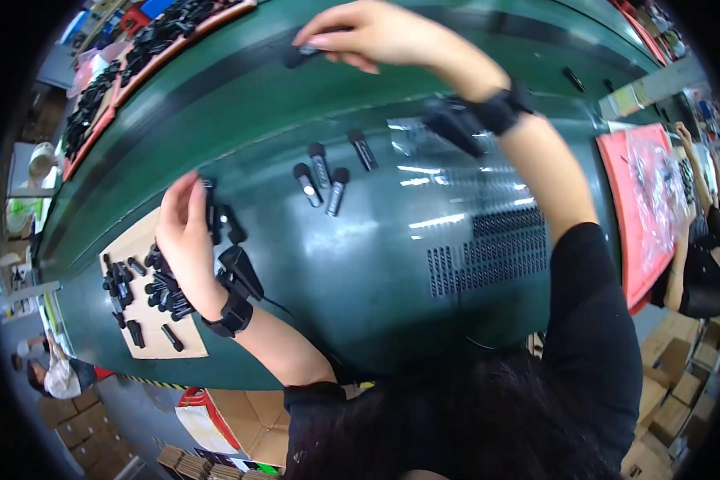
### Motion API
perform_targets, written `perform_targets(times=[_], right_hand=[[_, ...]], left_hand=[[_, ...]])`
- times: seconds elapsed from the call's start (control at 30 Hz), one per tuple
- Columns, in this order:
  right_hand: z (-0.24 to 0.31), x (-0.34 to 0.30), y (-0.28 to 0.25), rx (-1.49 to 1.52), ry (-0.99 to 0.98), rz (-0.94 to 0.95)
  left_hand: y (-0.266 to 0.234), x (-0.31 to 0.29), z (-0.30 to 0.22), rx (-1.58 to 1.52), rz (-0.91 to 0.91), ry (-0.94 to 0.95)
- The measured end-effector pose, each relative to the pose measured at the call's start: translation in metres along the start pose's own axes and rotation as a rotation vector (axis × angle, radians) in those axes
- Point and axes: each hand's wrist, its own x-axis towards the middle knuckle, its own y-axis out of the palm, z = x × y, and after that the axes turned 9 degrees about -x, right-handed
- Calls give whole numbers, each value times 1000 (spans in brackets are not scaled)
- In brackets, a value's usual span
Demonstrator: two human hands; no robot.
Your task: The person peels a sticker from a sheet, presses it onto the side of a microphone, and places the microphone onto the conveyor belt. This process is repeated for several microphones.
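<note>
My right hand [376, 34] reaches over the dark green band at the far side. Its thumb and fingers close on a small black microphone [305, 51], blurred and partly covered by the fingertips. At the left, my left hand [186, 240] is raised above the bench, its fingers stretched upward and slightly apart, with nothing visible in them. Just right of it lie black microphones [230, 224] and a black device with a cable [242, 272]. Several small microphones with round dark heads [319, 164] lie near the middle of the bench.
A cardboard sheet [192, 340] at the left carries several black parts. Right of the middle lie clear plastic sheeting [424, 172] and a black perforated tray [488, 268]. A pink foam pad [612, 172] with plastic bags sits at the right, near a co-worker's arm [674, 276].
</note>
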Motion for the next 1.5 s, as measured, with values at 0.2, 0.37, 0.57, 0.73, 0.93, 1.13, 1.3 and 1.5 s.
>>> perform_targets(times=[0.2, 0.37, 0.57, 0.73, 0.93, 1.13, 1.3, 1.5], right_hand=[[-60, -173, -23, 345, 375, 73], [-106, -218, 10, 666, 536, 6], [-124, -222, 19, 616, 485, 6], [-115, -219, 22, 604, 453, -21], [-118, -224, 19, 635, 445, -25], [-46, -221, 12, 356, 295, -218], [43, -227, 15, -161, -83, -458], [52, -229, 17, -212, -186, -543]], left_hand=[[151, -63, -54, -124, 715, 317], [225, -123, -38, -81, 1050, 319], [245, -141, -35, -38, 1021, 275], [246, -148, -38, 18, 954, 259], [201, -186, -103, -55, 941, 568], [143, -139, -143, -398, 596, 242], [126, -120, -135, -745, 489, -73], [126, -118, -136, -935, 442, -175]])
